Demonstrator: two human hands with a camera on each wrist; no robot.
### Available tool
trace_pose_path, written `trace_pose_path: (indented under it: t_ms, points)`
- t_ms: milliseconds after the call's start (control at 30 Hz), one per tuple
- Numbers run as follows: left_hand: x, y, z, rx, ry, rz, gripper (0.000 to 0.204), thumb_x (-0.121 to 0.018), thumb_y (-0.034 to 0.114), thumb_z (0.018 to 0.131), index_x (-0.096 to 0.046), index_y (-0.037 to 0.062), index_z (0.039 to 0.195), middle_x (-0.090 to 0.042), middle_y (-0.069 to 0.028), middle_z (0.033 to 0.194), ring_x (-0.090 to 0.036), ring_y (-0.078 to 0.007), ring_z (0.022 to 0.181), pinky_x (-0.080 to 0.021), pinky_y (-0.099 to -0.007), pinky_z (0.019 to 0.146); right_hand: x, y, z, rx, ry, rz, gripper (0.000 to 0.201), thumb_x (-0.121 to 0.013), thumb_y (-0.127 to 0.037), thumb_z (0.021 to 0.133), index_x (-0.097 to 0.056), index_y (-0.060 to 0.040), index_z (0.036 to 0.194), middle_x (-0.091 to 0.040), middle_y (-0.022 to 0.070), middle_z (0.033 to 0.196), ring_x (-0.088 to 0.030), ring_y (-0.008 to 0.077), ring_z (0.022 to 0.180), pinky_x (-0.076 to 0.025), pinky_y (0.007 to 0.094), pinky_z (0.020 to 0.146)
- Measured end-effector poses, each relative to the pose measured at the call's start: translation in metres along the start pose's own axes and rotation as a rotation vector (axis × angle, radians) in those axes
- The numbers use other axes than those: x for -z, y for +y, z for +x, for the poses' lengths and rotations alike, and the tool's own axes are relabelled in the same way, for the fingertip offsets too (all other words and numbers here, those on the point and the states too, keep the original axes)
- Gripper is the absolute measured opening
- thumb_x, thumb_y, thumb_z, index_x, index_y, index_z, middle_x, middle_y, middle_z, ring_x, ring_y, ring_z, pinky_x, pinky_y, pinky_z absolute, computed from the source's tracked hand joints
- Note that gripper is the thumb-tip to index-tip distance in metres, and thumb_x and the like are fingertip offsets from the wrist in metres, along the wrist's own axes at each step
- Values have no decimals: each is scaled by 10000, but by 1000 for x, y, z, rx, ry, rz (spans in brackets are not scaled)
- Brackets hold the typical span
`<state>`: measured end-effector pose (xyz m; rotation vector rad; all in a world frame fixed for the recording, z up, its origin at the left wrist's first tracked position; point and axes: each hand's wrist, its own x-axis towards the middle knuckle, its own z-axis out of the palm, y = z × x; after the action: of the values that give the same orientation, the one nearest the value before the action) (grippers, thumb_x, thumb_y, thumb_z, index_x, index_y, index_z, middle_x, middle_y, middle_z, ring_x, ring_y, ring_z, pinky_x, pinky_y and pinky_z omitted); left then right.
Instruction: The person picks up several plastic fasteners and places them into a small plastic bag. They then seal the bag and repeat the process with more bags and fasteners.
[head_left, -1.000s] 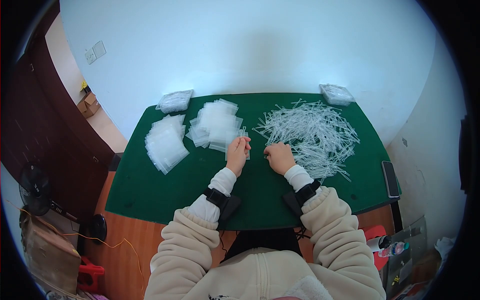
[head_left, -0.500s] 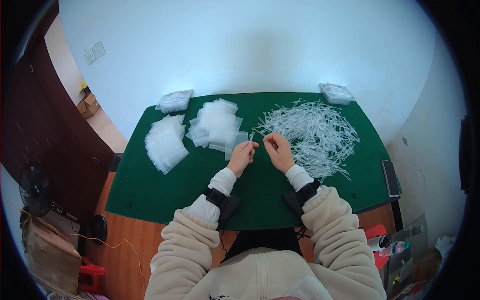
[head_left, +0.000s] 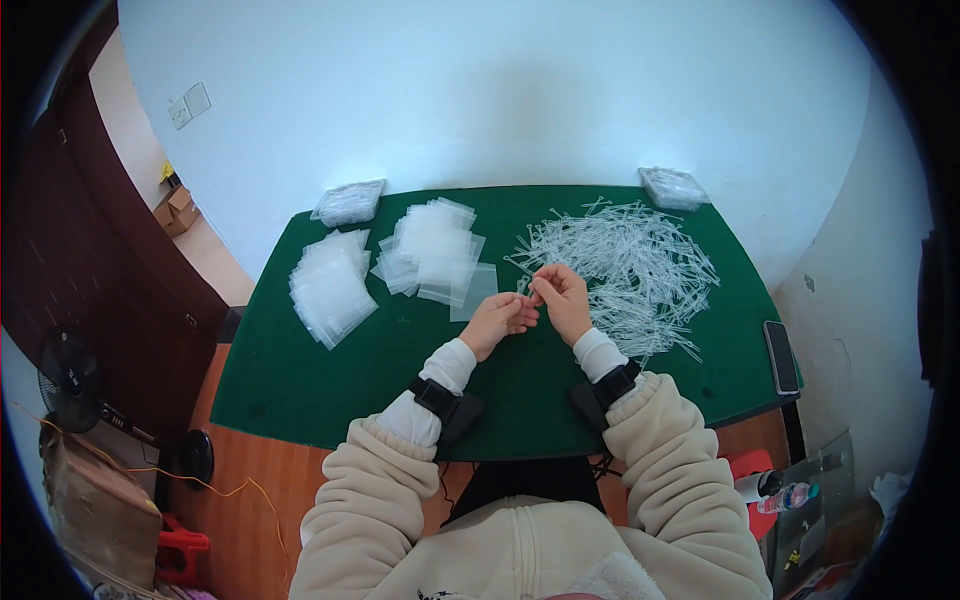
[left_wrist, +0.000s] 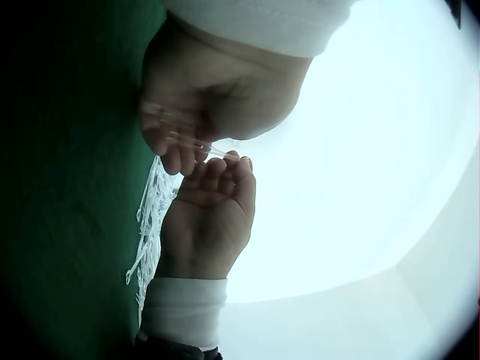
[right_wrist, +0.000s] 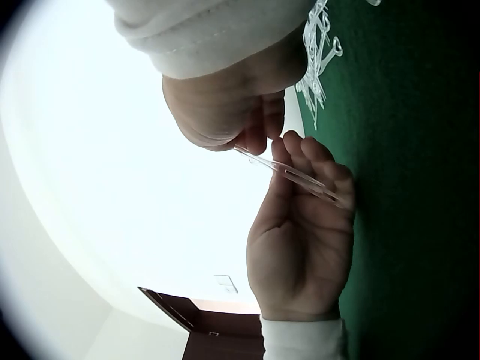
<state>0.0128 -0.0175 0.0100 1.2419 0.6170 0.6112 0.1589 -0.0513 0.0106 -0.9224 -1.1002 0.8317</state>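
Observation:
My left hand point(head_left: 496, 326) is at the middle of the table, palm turned up toward the other hand. A few thin clear plastic sticks point(right_wrist: 307, 180), some with looped ends, lie across its fingers, the thumb against them. Close beside it, my right hand point(head_left: 565, 304) pinches one end of the sticks between thumb and fingertips; the pinched tip is partly hidden. To the right spreads a large heap of the same clear looped sticks point(head_left: 640, 265). One clear zip bag point(head_left: 478, 290) lies flat just beyond the left hand, by a stack of such bags point(head_left: 432, 245).
A second stack of clear bags point(head_left: 332, 285) lies at the left. Filled clear packs stand at the back corners, one left point(head_left: 349, 202) and one right point(head_left: 674, 188). A phone point(head_left: 781, 357) rests at the right edge of the green table point(head_left: 300, 390).
The left hand has moved right, away from the zip bag, carrying sticks. The right hand has risen slightly from the heap's near edge, and the two hands have come together.

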Motion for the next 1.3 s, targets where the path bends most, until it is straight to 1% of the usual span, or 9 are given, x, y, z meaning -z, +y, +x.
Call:
trace_pose_path:
  t_ms: [67,167,333,467,733,833,1000,1100,1300]
  points:
    - [-2,3,-2,14,-15,-12,217,-367,179,927,-519,40,995,-583,-56,897,-564,-128,790,-457,-242,695,0,0,0,-6,8,1,60,-544,-34,797,-542,-9,851,-557,6,700,-515,56,615,-432,186,575]
    - [-6,8,-6,56,-62,-55,221,-364,183,929,-511,35,1002,-580,-61,882,-560,-129,763,-467,-255,709,0,0,0,9,38,-73,49,-554,-43,792,-551,-12,829,-557,0,690,-510,48,611,-421,180,570]
    - [-4,7,-5,56,-109,-91,222,-357,176,930,-499,31,1020,-580,-62,880,-555,-122,744,-470,-258,705,3,6,2,40,82,-156,54,-562,-51,789,-563,-12,825,-561,-5,693,-504,46,610,-418,184,573]
    - [-3,4,-4,56,-128,-120,219,-351,171,931,-491,33,1027,-580,-58,877,-546,-102,706,-471,-252,683,3,10,3,83,55,-182,57,-568,-56,787,-571,-13,824,-564,-7,700,-505,51,619,-419,192,580]
    - [-2,2,-1,52,-136,-126,209,-352,177,932,-488,37,1005,-579,-46,867,-488,-57,611,-452,-222,614,1,4,0,33,34,-91,110,-578,-54,785,-595,-4,881,-581,9,726,-524,65,648,-432,204,600]
    - [-4,5,-3,70,-108,-114,206,-353,180,931,-495,43,992,-576,-42,859,-464,-52,597,-437,-212,600,4,6,1,41,-3,-172,134,-575,-46,787,-602,1,909,-591,18,741,-540,72,663,-443,208,608]
    - [-3,2,-3,48,-87,-100,207,-358,191,932,-503,50,979,-553,-25,813,-444,-51,585,-418,-205,578,4,9,1,17,-17,-145,131,-572,-44,788,-610,-3,907,-595,21,742,-556,77,670,-450,209,608]
    - [-3,1,-3,20,-104,-137,207,-366,206,933,-508,57,955,-501,-1,747,-396,-46,559,-370,-195,538,3,8,0,1,-13,-106,125,-571,-41,787,-615,-5,899,-601,28,743,-566,78,669,-455,207,610]
    - [2,1,-3,43,-140,-174,214,-412,235,915,-511,56,979,-455,9,726,-341,-62,548,-304,-195,516,4,8,0,29,-77,-148,131,-566,-33,787,-615,-3,904,-604,33,744,-567,77,657,-458,207,608]
